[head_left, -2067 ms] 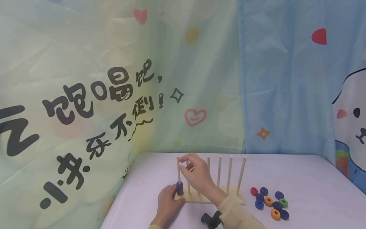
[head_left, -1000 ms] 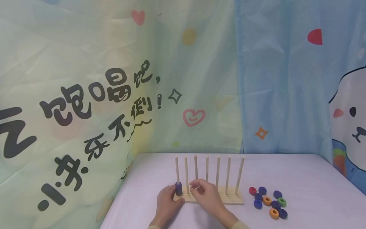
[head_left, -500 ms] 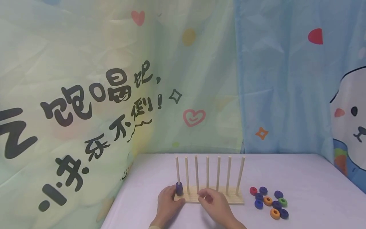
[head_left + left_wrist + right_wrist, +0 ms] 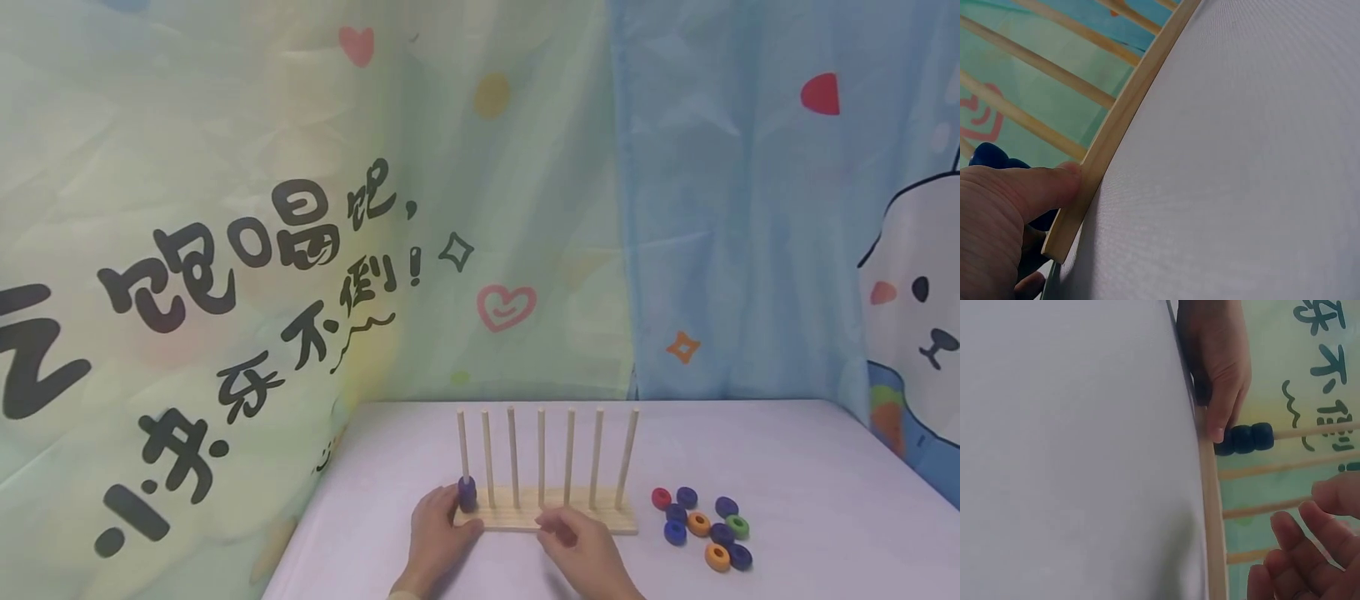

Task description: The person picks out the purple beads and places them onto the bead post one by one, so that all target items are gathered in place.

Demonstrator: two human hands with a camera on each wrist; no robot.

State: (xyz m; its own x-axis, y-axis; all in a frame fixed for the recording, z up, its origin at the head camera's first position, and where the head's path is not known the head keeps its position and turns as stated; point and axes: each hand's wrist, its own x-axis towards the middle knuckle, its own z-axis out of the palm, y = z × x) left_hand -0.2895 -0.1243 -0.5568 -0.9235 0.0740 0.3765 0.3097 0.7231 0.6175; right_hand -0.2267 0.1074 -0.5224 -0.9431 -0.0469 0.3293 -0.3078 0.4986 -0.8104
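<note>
A wooden peg rack (image 4: 517,522) with several upright pegs stands on the table. Dark blue beads (image 4: 467,495) are stacked at the bottom of its leftmost peg; the right wrist view shows three of these beads (image 4: 1247,438). My left hand (image 4: 437,533) grips the left end of the base, its thumb (image 4: 1054,187) pressed on the front edge and its other fingers partly hidden behind. My right hand (image 4: 581,546) hovers in front of the middle pegs. In the right wrist view its fingers (image 4: 1291,534) are loosely bent, with nothing between them.
Loose ring beads lie right of the rack: a red bead (image 4: 661,498), a green bead (image 4: 737,526), orange beads (image 4: 699,524) and several blue beads (image 4: 675,532). A printed curtain (image 4: 555,250) hangs behind the white table (image 4: 810,483).
My right hand has come down from the top of the leftmost peg and moved right along the rack's front. My left hand keeps its grip on the base. The beads have not moved.
</note>
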